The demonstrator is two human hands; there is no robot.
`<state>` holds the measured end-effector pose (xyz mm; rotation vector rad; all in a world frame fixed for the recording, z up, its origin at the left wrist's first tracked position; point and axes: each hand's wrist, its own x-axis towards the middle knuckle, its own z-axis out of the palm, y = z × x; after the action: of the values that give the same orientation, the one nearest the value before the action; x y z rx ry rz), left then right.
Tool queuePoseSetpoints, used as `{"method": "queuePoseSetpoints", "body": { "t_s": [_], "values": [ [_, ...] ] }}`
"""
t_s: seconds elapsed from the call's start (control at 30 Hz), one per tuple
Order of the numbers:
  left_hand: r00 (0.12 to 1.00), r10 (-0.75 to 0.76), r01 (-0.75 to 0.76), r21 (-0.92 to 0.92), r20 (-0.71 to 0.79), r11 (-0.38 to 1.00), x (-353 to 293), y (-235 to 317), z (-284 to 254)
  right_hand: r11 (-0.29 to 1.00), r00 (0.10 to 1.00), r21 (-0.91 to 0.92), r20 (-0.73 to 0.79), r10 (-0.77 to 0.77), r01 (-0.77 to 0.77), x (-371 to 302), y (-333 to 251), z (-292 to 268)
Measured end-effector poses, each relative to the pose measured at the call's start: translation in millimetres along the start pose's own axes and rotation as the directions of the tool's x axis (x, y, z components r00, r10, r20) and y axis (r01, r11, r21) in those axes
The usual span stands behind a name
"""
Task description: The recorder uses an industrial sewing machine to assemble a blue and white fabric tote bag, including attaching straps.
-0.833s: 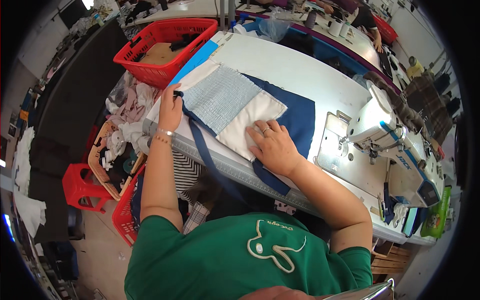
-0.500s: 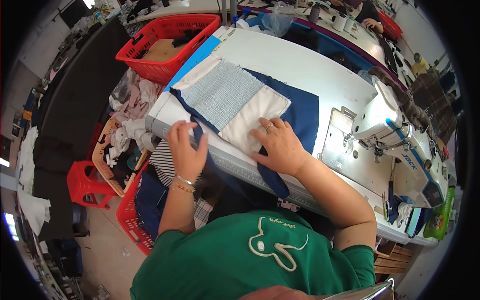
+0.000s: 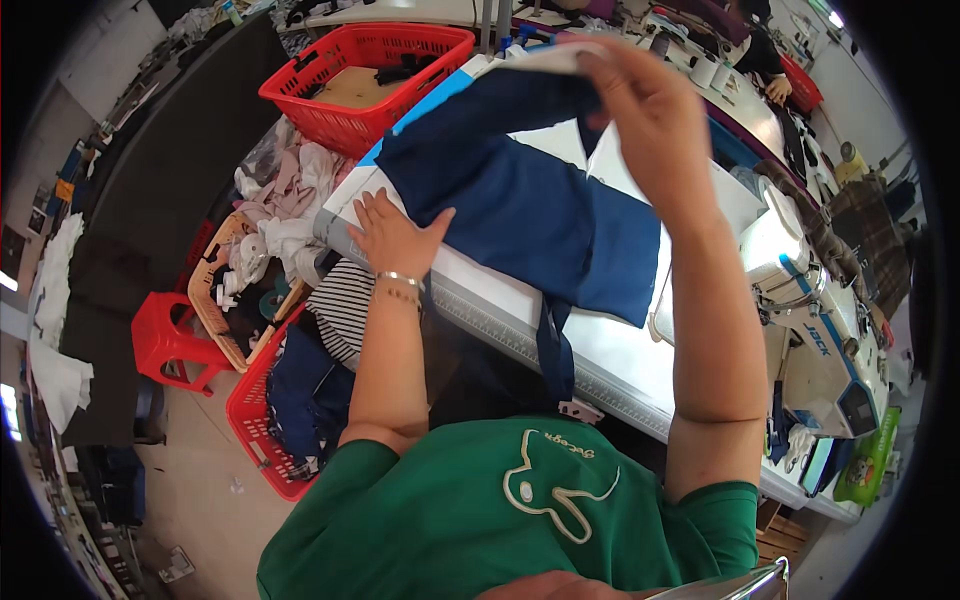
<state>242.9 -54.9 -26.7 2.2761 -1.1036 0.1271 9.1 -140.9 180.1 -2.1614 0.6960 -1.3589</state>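
A navy fabric piece (image 3: 530,225) lies across the white sewing table (image 3: 500,305), its far part lifted. A strip of its pale side shows along the raised edge near my right hand (image 3: 650,125). That hand is up over the far side of the table, slightly blurred, with its thumb and fingers closed on the raised edge. My left hand (image 3: 398,238) rests flat at the table's left front edge, fingers spread, next to the cloth's near left corner. A narrow navy strap (image 3: 554,350) hangs over the front edge. The grey smocked panel is hidden.
On the right stands a white sewing machine (image 3: 800,290). A red basket (image 3: 350,115) sits beyond the table's left end. Below it are a tan basket (image 3: 207,310), a red stool (image 3: 175,335) and another red basket (image 3: 250,420) with cloth. A co-worker's hand (image 3: 779,90) shows far right.
My right hand has risen and swung away with the fabric's edge, turning the navy side up over the smocked and cream side. My left hand has let go of the strap and flattened out.
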Motion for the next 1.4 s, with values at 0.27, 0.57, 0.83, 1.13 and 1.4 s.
{"method": "queuePoseSetpoints", "body": {
  "t_s": [0.27,0.57,0.83,1.13,1.4],
  "values": [
    [0.978,0.2,-0.208,-0.168,-0.067,0.964,151.4,-62.6,-24.8,0.933,0.896,0.248,-0.422,-0.138,0.26,-8.1,-36.9,-66.3],
    [0.955,0.087,-0.033,0.19,-0.283,0.981,297.8,-50.4,-74.6,0.978,0.961,0.068,-0.212,-0.179,0.198,-158.6,-26.8,-90.0],
    [0.645,0.114,-0.743,-0.586,-0.755,0.323,346.5,52.0,-93.5,0.762,0.842,-0.359,0.274,-0.465,0.538,-209.9,17.5,-101.6],
    [0.198,0.657,-0.785,0.284,-0.728,0.551,117.3,66.6,-102.2,0.825,0.977,-0.562,0.202,0.063,0.063,-194.0,56.6,-30.2],
    [0.441,0.557,-0.593,0.238,-0.704,0.769,43.0,-22.2,-88.8,0.791,0.866,-0.612,0.396,0.307,0.0,-162.6,83.3,38.7]
  ]
}}
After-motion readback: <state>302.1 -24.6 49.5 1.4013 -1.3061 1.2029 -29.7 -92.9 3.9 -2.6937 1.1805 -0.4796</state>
